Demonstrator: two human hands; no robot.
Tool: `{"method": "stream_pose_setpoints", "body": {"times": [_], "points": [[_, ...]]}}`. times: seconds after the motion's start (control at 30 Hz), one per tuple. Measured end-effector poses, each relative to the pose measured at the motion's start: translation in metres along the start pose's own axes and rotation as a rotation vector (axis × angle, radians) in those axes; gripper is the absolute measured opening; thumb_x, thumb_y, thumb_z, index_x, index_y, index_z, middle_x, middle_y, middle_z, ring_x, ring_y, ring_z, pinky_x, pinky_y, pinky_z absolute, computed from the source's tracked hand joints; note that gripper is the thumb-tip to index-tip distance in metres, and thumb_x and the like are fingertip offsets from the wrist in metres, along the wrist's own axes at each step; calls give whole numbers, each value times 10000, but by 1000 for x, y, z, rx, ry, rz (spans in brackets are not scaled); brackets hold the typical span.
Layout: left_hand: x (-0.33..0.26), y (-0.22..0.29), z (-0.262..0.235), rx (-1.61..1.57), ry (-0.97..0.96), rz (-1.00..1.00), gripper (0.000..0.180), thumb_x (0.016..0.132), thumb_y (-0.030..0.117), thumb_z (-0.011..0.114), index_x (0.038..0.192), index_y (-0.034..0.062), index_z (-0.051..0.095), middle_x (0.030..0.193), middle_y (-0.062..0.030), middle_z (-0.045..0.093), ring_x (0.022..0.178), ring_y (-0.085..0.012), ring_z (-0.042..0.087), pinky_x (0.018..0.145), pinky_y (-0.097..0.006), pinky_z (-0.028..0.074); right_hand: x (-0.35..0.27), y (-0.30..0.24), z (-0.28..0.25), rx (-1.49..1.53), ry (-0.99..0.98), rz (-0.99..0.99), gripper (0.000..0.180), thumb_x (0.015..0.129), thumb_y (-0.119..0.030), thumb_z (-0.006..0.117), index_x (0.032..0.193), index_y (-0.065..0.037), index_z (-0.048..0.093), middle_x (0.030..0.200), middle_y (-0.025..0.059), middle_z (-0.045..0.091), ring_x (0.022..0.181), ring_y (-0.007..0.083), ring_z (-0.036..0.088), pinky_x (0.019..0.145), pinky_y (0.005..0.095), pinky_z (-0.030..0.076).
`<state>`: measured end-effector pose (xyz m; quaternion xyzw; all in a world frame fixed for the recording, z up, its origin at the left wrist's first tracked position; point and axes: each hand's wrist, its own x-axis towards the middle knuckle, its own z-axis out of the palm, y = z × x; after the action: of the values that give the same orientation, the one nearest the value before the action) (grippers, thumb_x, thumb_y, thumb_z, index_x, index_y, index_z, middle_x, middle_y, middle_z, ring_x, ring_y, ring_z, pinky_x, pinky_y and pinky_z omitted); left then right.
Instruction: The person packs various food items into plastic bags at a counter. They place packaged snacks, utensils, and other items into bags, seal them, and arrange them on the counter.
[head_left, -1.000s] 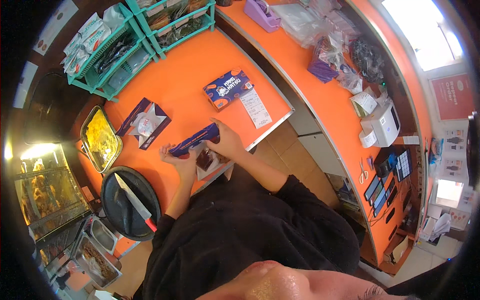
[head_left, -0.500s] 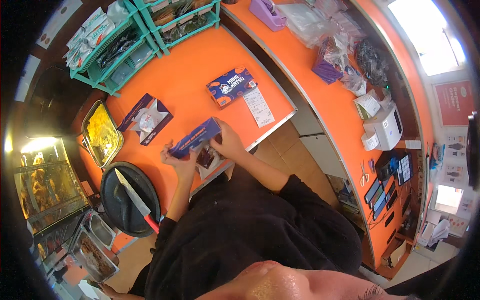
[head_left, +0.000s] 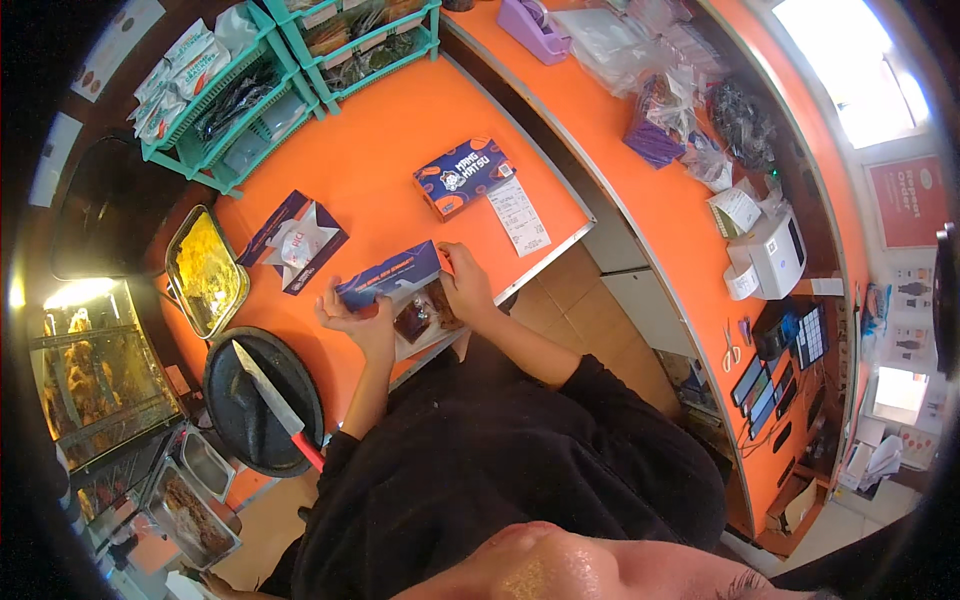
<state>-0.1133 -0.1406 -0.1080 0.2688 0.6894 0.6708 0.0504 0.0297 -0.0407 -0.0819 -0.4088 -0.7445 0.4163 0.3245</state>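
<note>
Between my two hands is a blue cardboard food box (head_left: 395, 272) with orange print, its lid raised and its open side toward me. A dark packet (head_left: 412, 320), perhaps of sauce, shows inside; the other contents are partly hidden. My left hand (head_left: 362, 322) grips the box's left end, thumb on the near side. At the right end, my right hand (head_left: 467, 285) is closed round the lid and side. Beyond it lies a shut blue box (head_left: 464, 178) with a paper receipt (head_left: 520, 218) at its corner. To the left stands an open blue box (head_left: 296, 242) holding a white packet.
A knife (head_left: 268, 388) with a red handle rests across a round black board (head_left: 232, 430). Behind that is a metal tray (head_left: 240, 287) of yellow food. Green racks (head_left: 215, 150) stand at the back left. Across a gap, the right counter carries a white printer (head_left: 775, 255) and scissors (head_left: 731, 346).
The held box has tipped slightly, so more of its inside and the dark packet shows. My left hand has shifted a little left; the right hand has moved slightly along the box end.
</note>
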Motion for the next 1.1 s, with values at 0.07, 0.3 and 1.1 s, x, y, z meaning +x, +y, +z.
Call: {"method": "stream_pose_setpoints", "body": {"times": [0.07,0.3,1.1], "points": [[0,1,1,60,26,13,933,698,-135,657,1430,77,119,1382,-235,350,1286,-296,406,1081,-430,365,-2,-3,0,-15,4,-1,387,852,-11,588,1231,1,513,1134,204,568,1088,381,580,921,428,476],[8,-15,7,-135,21,-143,860,755,-128,651,1430,73,158,1357,-218,371,1286,-296,417,1087,-419,353,-4,-5,3,-128,-60,48,405,877,-10,539,1275,-7,463,1178,207,536,1127,399,551,925,448,464],[60,-2,-9,-60,-282,-263,878,730,-129,745,1436,120,287,914,-31,540,847,-139,609,733,-258,514,28,-9,4,-218,-110,314,432,906,-63,423,1335,-32,448,1261,243,553,1128,429,566,945,512,455]]}}
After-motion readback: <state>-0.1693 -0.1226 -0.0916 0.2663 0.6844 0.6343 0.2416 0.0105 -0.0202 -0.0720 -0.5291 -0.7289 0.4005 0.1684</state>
